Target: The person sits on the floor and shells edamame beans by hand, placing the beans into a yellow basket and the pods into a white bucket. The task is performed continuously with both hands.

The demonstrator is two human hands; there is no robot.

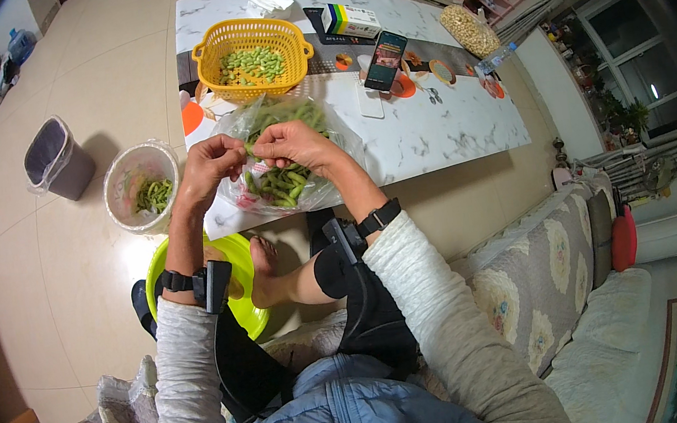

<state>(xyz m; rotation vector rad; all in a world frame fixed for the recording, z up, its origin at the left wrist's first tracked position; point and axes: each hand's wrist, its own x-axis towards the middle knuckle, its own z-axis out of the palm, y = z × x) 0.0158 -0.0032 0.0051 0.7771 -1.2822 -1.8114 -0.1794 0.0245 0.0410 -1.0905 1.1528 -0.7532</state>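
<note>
Both hands meet over a clear plastic bag (339, 141) of green edamame pods (285, 186) at the table's near edge. My left hand (210, 164) and my right hand (294, 146) pinch one green pod (252, 151) between their fingertips. Behind the bag stands a yellow plastic basket (299, 54) with shelled green beans (254, 63) in it. Left of my left hand, a lined bin (114, 191) on the floor holds a heap of green pods or empty shells (154, 195); which of the two I cannot tell.
A phone (385, 61) leans upright on the marble-patterned table (443, 135), near a tissue box (351, 19), a bag of peanuts or similar snacks (468, 29) and a plastic bottle (496, 57). Below are a grey bin (70, 171) and a lime-green basin (240, 249) with a foot in it.
</note>
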